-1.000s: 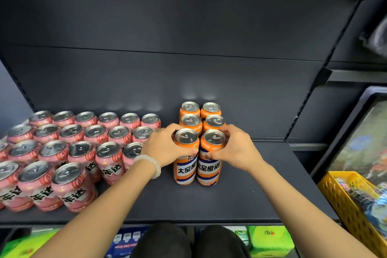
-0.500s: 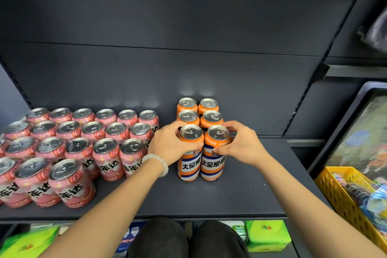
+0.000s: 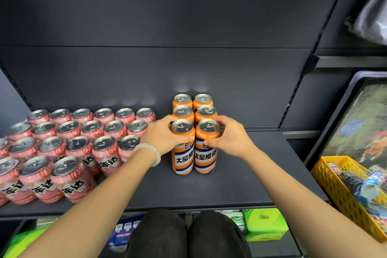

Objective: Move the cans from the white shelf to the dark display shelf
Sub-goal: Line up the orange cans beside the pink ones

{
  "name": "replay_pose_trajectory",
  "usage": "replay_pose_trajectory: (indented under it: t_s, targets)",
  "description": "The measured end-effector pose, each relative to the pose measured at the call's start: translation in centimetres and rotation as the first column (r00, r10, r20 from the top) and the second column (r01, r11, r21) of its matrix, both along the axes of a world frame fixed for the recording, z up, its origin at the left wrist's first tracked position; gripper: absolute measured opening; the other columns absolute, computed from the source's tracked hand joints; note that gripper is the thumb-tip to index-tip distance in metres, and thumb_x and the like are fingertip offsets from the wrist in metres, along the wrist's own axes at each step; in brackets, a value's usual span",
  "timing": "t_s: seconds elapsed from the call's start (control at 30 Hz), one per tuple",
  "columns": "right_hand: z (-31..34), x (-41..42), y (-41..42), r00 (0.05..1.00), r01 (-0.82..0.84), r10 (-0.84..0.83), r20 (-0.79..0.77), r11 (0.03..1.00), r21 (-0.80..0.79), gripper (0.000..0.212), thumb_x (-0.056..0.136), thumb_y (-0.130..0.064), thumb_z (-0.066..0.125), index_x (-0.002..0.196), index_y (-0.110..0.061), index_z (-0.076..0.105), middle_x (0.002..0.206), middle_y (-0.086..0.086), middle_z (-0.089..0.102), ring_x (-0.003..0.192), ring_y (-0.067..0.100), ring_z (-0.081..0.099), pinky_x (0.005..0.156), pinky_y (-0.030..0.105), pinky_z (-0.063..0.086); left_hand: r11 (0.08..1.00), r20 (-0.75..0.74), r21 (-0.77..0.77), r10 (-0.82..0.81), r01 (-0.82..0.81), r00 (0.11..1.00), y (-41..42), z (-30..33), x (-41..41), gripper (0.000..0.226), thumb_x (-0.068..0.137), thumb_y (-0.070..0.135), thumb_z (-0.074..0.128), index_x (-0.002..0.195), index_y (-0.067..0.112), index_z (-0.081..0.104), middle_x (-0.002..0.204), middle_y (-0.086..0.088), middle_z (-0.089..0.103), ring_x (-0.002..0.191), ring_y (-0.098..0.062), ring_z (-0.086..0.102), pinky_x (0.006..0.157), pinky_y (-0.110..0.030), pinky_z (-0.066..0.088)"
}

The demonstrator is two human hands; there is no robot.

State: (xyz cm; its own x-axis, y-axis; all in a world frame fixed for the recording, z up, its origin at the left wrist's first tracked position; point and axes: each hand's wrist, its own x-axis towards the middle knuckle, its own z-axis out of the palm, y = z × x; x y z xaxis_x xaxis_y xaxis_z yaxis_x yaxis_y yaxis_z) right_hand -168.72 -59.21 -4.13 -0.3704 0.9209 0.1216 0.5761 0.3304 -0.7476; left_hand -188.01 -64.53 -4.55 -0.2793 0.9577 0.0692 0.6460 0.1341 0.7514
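Orange cans (image 3: 193,148) – pink cans (image 3: 69,153), seemingly dotted

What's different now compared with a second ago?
Very little. The left hand and right hand keep gripping the two front orange cans, standing upright on the dark shelf against the four behind; nothing was let go. The pink cans stayed put; only the view shifted slightly.

back wall: I see dark panels (image 3: 167,27)
right side: yellow basket (image 3: 343,192)
below: I see green packs (image 3: 263,224)
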Motion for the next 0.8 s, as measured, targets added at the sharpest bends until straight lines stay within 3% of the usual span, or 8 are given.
replay_pose_trajectory:
  t_s: [0.07,0.13,0.23,0.3,0.43,0.57,0.8]
  targets:
    - [0.6,0.2,-0.5,0.998,-0.058,0.058,0.005,0.998,0.015,0.065,0.066,-0.019,0.083,0.124,-0.020,0.054,0.111,-0.007,0.057,0.102,0.009,0.055,0.078,0.014,0.044,0.998,-0.164,-0.064,-0.018,0.007,0.986,-0.2,0.7,0.3,0.078,0.046,0.076,0.062,0.114,0.041,0.052,0.110,0.012,0.064,0.106,-0.015,0.059,0.088,-0.041,0.052]
    - [0.9,0.8,-1.3,0.996,-0.088,0.088,0.014,0.995,0.056,0.060,0.072,-0.025,0.078,0.126,-0.025,0.051,0.112,-0.006,0.056,0.106,0.009,0.053,0.081,0.017,0.043,0.999,-0.346,-0.028,0.008,-0.019,0.938,-0.6,1.2,0.8,0.080,0.057,0.077,0.058,0.125,0.038,0.046,0.121,0.007,0.057,0.116,-0.021,0.052,0.094,-0.045,0.046]
    - [0.8,2.9,-2.7,0.969,-0.038,-0.017,0.246,0.975,0.217,0.053,0.084,-0.037,0.063,0.133,-0.024,0.048,0.125,0.000,0.051,0.115,0.017,0.051,0.089,0.033,0.047,0.993,-0.652,0.117,0.061,0.020,0.756,-2.1,2.0,3.0,0.056,0.082,0.060,0.051,0.127,0.027,0.050,0.125,0.002,0.053,0.120,-0.025,0.046,0.099,-0.045,0.036]
    - [0.7,4.7,-4.0,0.911,-0.016,-0.112,0.398,0.952,0.306,0.047,0.090,-0.039,0.053,0.133,-0.021,0.049,0.130,0.000,0.049,0.120,0.020,0.050,0.089,0.035,0.046,0.982,-0.755,0.148,0.033,0.121,0.654,-3.3,2.2,5.2,0.044,0.087,0.053,0.046,0.118,0.024,0.058,0.120,-0.001,0.056,0.116,-0.026,0.048,0.098,-0.046,0.036]
    - [-0.8,9.4,-7.7,0.835,0.024,-0.219,0.505,0.931,0.364,0.046,0.092,-0.040,0.048,0.133,-0.020,0.049,0.128,0.002,0.050,0.119,0.024,0.048,0.088,0.035,0.044,0.944,-0.773,0.145,-0.079,0.298,0.629,-6.0,1.1,10.3,0.048,0.084,0.053,0.037,0.103,0.020,0.067,0.104,-0.006,0.063,0.102,-0.029,0.055,0.083,-0.043,0.043]
    - [-3.2,15.6,-12.6,0.794,0.105,-0.310,0.523,0.917,0.385,0.045,0.091,-0.042,0.050,0.130,-0.018,0.051,0.122,0.004,0.053,0.115,0.027,0.051,0.086,0.038,0.046,0.913,-0.741,0.074,-0.219,0.402,0.635,-8.5,-1.5,16.3,0.049,0.088,0.054,0.038,0.119,0.022,0.060,0.115,-0.004,0.059,0.113,-0.028,0.051,0.086,-0.040,0.041]
    - [-8.0,27.2,-21.9,0.695,0.373,-0.498,0.519,0.866,0.333,0.042,0.090,-0.042,0.050,0.125,-0.019,0.055,0.115,0.005,0.054,0.112,0.027,0.052,0.083,0.038,0.048,0.803,-0.733,-0.060,-0.438,0.592,0.520,-12.3,-6.2,28.3,0.043,0.093,0.053,0.037,0.128,0.030,0.050,0.120,0.001,0.055,0.117,-0.023,0.047,0.090,-0.038,0.038]
